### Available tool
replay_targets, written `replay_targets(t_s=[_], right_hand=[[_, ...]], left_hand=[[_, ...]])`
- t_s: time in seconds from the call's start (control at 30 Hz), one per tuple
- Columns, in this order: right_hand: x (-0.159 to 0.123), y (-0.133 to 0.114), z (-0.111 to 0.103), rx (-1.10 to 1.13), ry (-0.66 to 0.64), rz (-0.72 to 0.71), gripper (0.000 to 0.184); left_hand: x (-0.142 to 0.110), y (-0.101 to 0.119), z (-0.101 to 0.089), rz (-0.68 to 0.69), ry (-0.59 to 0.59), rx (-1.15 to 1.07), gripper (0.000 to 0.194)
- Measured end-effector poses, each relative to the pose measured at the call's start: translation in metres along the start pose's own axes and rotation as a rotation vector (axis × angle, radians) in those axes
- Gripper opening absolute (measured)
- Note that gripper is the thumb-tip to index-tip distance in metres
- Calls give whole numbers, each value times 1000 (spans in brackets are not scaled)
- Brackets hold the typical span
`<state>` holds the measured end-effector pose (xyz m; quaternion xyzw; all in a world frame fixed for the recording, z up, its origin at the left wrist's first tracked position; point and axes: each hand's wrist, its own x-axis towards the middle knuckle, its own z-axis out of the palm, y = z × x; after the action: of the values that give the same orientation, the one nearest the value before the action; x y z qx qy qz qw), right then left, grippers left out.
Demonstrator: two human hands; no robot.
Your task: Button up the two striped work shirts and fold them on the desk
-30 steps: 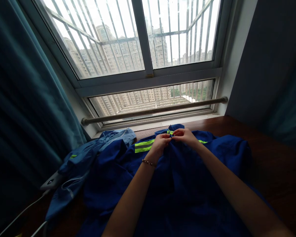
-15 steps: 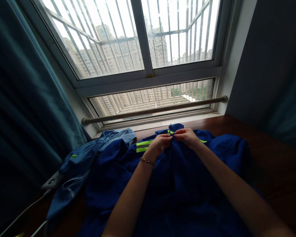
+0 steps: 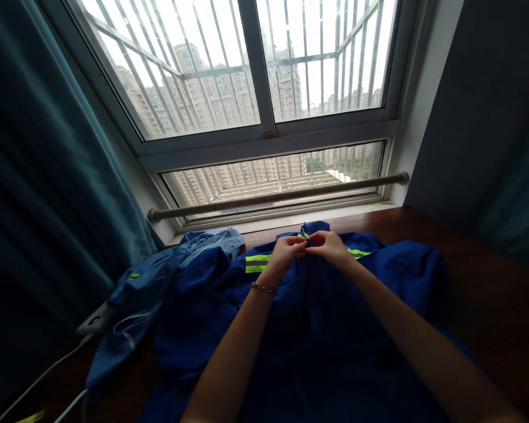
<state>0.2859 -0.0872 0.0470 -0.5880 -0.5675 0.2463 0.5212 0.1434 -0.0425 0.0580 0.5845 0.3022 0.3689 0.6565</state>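
Observation:
A dark blue work jacket [image 3: 326,329] with yellow-green reflective stripes [image 3: 258,262] lies spread on a brown wooden table [image 3: 489,294]. My left hand [image 3: 286,254] and my right hand [image 3: 330,245] meet at the jacket's far middle, near the collar. Both pinch the cloth there with fingers pressed together. What sits between the fingertips is too small to make out. A beaded bracelet [image 3: 264,288] circles my left wrist.
A lighter blue garment [image 3: 158,294] lies bunched at the left, over a grey device [image 3: 97,320] with white cables [image 3: 39,382]. A barred window [image 3: 255,88] and a rail [image 3: 273,197] run behind the table. Teal curtains [image 3: 39,176] hang at the left.
Both hands stay pinched on the jacket near the collar; they shifted very slightly. The view moved a little.

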Motion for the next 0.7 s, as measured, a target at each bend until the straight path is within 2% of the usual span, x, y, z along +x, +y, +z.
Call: replay_targets(t_s=[0.13,0.23,0.33,0.43,0.5,0.57,0.63,0.7], right_hand=[[-2,0,1,176,-28,59,21],[-1,-3,-8,402,-20,200,20],[4,-5,-22,571,124,329,23],[9,-5,-30,646,270,347,25],[10,-3,-29,582,315,304,24],[6,-3,-25,353,348,197,20],[0,-6,-21,2,370,-4,21],[-7,-12,-18,-296,260,-240,28]], left_hand=[[2,1,-3,95,6,134,25],[5,6,-13,174,34,221,26],[10,14,-32,230,194,269,24],[14,18,-50,231,363,220,19],[16,17,-57,221,393,198,17],[19,12,-59,223,403,229,15],[22,7,-59,234,416,280,11],[28,6,-59,243,423,326,8]])
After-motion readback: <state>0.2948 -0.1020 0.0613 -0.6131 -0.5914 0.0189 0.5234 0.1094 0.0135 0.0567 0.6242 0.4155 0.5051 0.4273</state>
